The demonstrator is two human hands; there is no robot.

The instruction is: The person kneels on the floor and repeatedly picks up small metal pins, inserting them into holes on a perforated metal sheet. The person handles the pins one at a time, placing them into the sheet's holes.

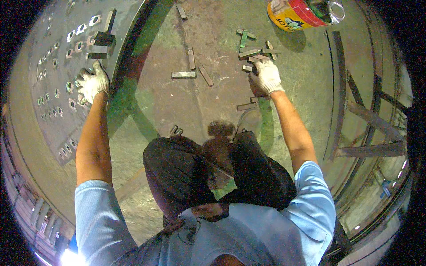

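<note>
We crouch over a worn steel floor [213, 102], scuffed grey with green paint patches, and take the perforated plate [49, 88] at our left as landmark. It is a dull grey sheet pierced by rows of small square and round openings; some show pale rims, though whether pieces sit in them we cannot tell.

Our left hand [92, 83], in a white knit glove, rests flat on the plate's near edge, fingers spread and holding nothing. Just beyond it, on the plate's upper edge, lie a few dark blocks [103, 42], short and rectangular.

Well to the right of the plate, our right hand [266, 76], also gloved, reaches into a heap of short bars [255, 52]. Its fingers curl down onto the nearest bar; whether they pinch it or merely touch it we cannot tell. The bars are flat, rusty, square-cut lengths of steel.

Between heap and plate three more loose bars [191, 70] lie scattered on the floor. Beyond the heap stands a yellow-and-red paint can [297, 13].

We judge the work early or midway: few blocks are at the plate, most stock is unmoved.
</note>
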